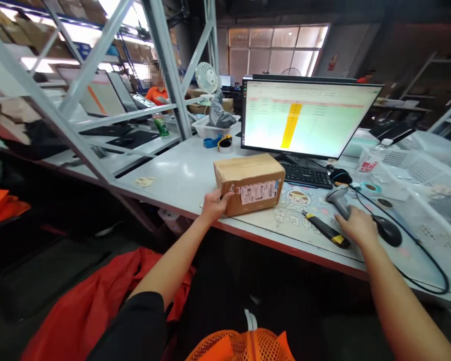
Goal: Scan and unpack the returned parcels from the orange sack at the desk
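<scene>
Carton (249,183), likely stiff, best held by ends: left hand (213,206) is gripping its left corner; right hand (359,227), carton's right, is gripping scanner (339,200).

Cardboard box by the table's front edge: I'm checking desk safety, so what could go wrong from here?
The box sits close to the front edge of the table, so a nudge might tip it off. The utility knife lies near the right hand, which could brush it. The black cable looping past the mouse might snag.

closed, labelled brown box (251,183) on the desk (180,170); grey scanner (339,201) tilted, to its right.
</scene>
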The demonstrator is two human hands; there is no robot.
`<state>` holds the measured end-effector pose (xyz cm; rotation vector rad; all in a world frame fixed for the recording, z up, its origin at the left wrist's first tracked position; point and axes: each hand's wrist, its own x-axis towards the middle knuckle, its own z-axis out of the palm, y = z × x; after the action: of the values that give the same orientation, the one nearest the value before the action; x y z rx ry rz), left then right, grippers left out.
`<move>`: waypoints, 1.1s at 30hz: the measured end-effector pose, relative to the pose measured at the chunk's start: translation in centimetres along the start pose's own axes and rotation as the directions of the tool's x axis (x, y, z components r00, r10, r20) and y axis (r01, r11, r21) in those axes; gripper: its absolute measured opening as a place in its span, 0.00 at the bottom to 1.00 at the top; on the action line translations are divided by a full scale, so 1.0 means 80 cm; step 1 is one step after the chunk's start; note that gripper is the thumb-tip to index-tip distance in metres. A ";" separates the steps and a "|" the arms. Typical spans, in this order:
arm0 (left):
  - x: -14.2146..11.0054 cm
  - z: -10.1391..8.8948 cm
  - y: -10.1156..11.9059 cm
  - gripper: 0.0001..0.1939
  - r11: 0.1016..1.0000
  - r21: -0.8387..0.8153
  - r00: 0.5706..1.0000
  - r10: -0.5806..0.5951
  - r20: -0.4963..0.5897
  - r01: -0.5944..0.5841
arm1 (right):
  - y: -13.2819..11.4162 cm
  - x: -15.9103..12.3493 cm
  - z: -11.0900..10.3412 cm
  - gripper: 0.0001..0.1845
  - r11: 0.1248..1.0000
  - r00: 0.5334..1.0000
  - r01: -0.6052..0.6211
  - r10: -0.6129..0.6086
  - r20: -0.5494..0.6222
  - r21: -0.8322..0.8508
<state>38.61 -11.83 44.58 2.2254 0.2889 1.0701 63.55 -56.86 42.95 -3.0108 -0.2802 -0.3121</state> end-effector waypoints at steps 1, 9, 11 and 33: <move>0.001 0.013 -0.005 0.28 1.000 -0.009 0.999 0.014 0.040 -0.014 | -0.006 0.004 -0.001 0.42 1.000 1.000 -0.010 0.010 0.000 -0.018; 0.010 0.046 -0.037 0.33 0.992 -0.105 0.987 -0.052 0.152 0.069 | -0.053 0.053 -0.026 0.34 0.979 0.972 -0.196 0.187 0.145 0.056; 0.009 0.046 -0.040 0.35 0.982 -0.114 0.970 -0.121 0.210 0.147 | -0.056 0.034 -0.042 0.31 0.994 0.991 -0.081 0.073 0.114 0.074; -0.004 0.024 -0.046 0.23 0.997 0.038 0.984 -0.069 0.162 0.063 | -0.021 0.005 -0.026 0.32 0.999 0.996 -0.029 0.032 0.080 -0.032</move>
<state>40.17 -10.02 41.18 2.3001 0.3085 0.8473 63.18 -55.41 45.17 -3.0595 -0.2375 -0.1951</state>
